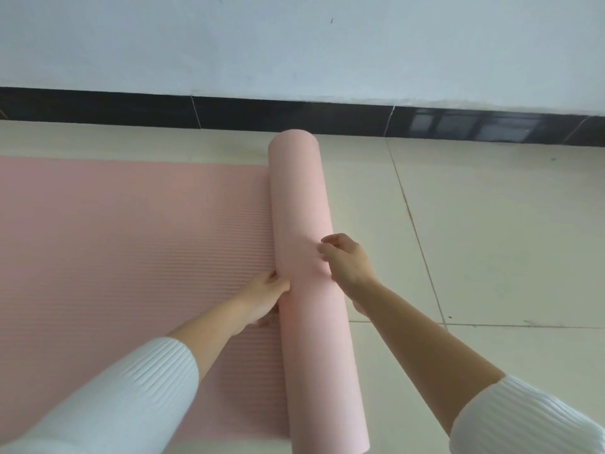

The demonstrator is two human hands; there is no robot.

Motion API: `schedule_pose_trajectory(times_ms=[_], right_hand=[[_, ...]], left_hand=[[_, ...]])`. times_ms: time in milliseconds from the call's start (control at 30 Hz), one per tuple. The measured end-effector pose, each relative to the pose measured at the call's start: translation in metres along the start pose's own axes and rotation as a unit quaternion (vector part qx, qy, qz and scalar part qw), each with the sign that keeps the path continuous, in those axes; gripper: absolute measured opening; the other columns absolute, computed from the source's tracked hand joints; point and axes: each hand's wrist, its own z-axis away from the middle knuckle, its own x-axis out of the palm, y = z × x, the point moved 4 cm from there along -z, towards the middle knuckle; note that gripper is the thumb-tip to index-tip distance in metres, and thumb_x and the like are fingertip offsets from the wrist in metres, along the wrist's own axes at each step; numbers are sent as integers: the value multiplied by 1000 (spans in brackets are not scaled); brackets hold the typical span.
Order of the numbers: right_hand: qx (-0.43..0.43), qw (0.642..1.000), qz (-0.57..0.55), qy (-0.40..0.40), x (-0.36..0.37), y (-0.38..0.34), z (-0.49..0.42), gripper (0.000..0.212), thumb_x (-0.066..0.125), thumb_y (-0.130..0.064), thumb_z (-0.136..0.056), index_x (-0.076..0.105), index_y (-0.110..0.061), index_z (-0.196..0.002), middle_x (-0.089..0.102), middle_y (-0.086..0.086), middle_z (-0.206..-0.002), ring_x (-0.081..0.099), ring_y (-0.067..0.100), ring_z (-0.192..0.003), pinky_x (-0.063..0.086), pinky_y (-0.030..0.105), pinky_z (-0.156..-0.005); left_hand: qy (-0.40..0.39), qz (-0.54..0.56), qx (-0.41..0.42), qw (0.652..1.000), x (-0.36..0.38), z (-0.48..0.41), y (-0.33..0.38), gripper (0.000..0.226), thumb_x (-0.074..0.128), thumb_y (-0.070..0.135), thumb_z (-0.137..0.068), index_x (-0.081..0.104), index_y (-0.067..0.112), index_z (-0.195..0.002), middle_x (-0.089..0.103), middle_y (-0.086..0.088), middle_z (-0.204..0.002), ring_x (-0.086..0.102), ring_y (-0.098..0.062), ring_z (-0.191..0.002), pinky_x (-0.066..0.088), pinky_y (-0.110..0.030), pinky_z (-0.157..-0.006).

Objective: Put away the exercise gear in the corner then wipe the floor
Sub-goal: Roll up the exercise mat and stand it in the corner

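Observation:
A pink exercise mat (131,244) lies on the floor, its ribbed flat part stretching to the left. Its right end is wound into a thick roll (301,198) that runs from near the wall towards me. My left hand (265,298) sits at the left side of the roll, where roll and flat mat meet, with its fingers tucked against the roll. My right hand (347,260) lies on the roll's upper right side, fingers curled over it. Both sleeves are white and pushed up.
Cream floor tiles (491,231) with dark joints spread to the right of the roll. A black skirting strip (229,113) runs along the foot of a pale wall (294,44) just beyond the roll's far end.

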Motion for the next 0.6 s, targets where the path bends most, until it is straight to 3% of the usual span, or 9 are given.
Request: schedule_pose_trajectory(times_ms=[67, 133, 200, 233, 333, 400, 467, 600], right_hand=[[43, 996, -72, 9, 9, 5, -3, 41, 54, -19, -90, 44, -13, -130, 56, 5, -116, 60, 19, -98, 54, 40, -87], [93, 990, -105, 19, 22, 9, -7, 32, 53, -14, -89, 49, -8, -120, 57, 9, -107, 61, 21, -83, 57, 41, -81], [104, 994, -12, 42, 35, 6, -8, 10, 50, -14, -87, 53, -5, -87, 54, 11, -98, 52, 22, -65, 49, 33, -60], [102, 993, 36, 57, 41, 4, -10, 14, 47, -17, -87, 50, -6, -79, 51, 10, -99, 47, 22, -62, 39, 27, -53], [84, 987, 108, 85, 44, 0, -12, 20, 43, -20, -90, 46, -14, -71, 43, 7, -99, 41, 19, -61, 28, 27, -48], [81, 983, 138, 84, 39, 2, -9, 17, 42, -25, -90, 57, -17, -89, 47, 7, -104, 49, 23, -82, 40, 30, -60], [91, 983, 135, 84, 30, 6, -3, 33, 44, -28, -93, 57, -19, -123, 54, 6, -120, 53, 26, -108, 47, 34, -83], [106, 988, 81, 73, 14, 19, 6, 37, 45, -23, -93, 58, -20, -128, 63, 0, -116, 59, 20, -104, 50, 37, -92]], left_hand=[[46, -31, 62, 997, -18, -6, 0, 56, 52, 16, -87, 41, 35, -138, 64, -2, -103, 62, -17, -80, 47, -20, -60], [76, -32, 100, 992, -30, -5, -2, 74, 51, 2, -87, 26, 39, -147, 58, 1, -104, 56, -10, -75, 42, -12, -51], [61, 19, 91, 994, -35, -4, -8, 74, 50, 2, -87, 28, 42, -145, 61, 5, -99, 57, -9, -75, 46, -19, -57], [45, 45, 69, 996, -35, -3, -12, 70, 50, 7, -87, 31, 44, -143, 63, 6, -99, 60, -11, -80, 48, -25, -63], [-10, 106, 7, 994, -32, -3, -25, 59, 52, 24, -85, 37, 50, -135, 63, 9, -111, 62, -20, -102, 48, -37, -78], [-41, 123, 14, 992, -30, -7, -26, 57, 56, 36, -80, 40, 52, -132, 64, 12, -116, 63, -18, -104, 49, -39, -82], [-56, 143, 32, 988, -27, -13, -23, 62, 61, 45, -72, 41, 56, -129, 67, 12, -114, 65, -16, -102, 52, -39, -84], [-46, 158, 63, 984, -12, -22, -11, 73, 67, 51, -73, 30, 56, -136, 64, 14, -121, 63, -10, -107, 49, -41, -98]])
